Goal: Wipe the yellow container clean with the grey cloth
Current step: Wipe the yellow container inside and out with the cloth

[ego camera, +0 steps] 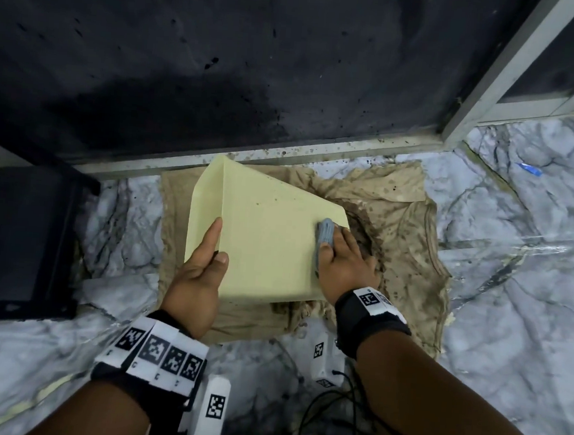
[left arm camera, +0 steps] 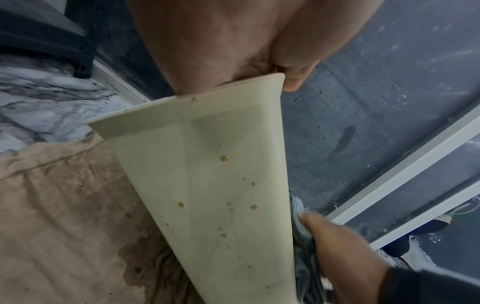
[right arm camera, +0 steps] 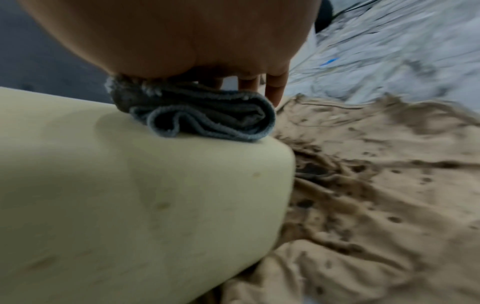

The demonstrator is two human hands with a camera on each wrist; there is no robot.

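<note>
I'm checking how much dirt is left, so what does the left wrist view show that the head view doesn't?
Only the left wrist view shows the far face of the yellow container, dotted with brownish specks, and the left hand gripping its rim. Only the head view shows the broad top face, both hands together, and the black crate at the left. Both show the right hand pressing the folded grey cloth to the container's edge, above the stained tan cloth.
</note>
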